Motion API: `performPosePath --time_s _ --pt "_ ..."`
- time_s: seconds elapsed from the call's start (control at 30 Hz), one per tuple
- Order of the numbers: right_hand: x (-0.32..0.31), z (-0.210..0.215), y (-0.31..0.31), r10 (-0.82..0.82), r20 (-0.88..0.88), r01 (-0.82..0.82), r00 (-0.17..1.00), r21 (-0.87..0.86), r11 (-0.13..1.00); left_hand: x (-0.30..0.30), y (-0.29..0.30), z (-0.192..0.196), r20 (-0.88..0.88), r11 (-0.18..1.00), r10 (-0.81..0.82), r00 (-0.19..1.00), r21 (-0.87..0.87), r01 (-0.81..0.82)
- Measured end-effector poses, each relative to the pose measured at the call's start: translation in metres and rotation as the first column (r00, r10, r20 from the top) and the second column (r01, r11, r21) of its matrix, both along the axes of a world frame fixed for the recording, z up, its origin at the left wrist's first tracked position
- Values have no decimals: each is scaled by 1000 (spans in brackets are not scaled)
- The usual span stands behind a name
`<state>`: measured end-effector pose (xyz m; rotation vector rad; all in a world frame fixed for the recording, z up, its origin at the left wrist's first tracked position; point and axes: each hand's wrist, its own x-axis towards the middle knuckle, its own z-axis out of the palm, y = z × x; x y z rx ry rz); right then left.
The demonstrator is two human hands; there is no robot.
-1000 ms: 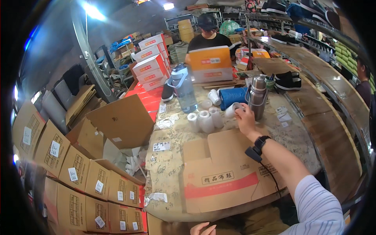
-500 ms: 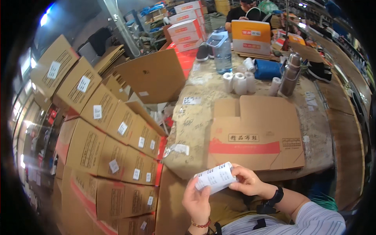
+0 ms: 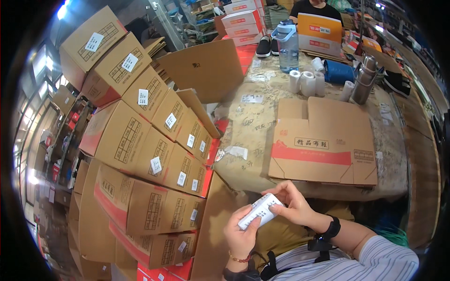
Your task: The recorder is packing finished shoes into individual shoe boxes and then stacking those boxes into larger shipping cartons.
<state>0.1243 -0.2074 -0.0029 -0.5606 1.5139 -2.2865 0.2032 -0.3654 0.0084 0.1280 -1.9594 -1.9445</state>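
White label roll held low in view, at 6 o'clock, over the lap, tilted. Left hand grips its lower end from below, thumb on top; right hand pinches the upper end, fingers curled round it. Flattened cardboard box lies on table at 12 o'clock from the roll. Stacked cartons at 9 o'clock.

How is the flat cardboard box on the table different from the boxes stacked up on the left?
The flat box lies unfolded and alone on the table; the stacked boxes are folded up, closed and piled in a leaning heap. The flat box shows one red band and no white sticker; most stacked boxes carry small white labels. Both are brown cardboard with red parts.
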Motion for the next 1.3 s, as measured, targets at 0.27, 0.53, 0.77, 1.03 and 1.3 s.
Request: performPosePath --time_s 0.27,0.53,0.77,1.03,1.3 --pt "-13 30 -15 136 -780 302 611 388 871 20 -33 -16 -100 963 133 986 -224 -153" --pt "5 21 -67 284 -890 299 357 397 868 43 -51 -39 52 974 164 985 -164 -154" --pt "25 13 -137 161 -340 -92 926 213 973 66 -91 -97 247 766 242 938 544 -341" --pt "33 39 -255 40 -70 -41 997 -14 999 91 -39 -150 248 836 76 966 513 -197" --pt "28 2 -240 238 552 -186 799 -149 971 104 -52 -151 299 991 134 945 -40 -128"
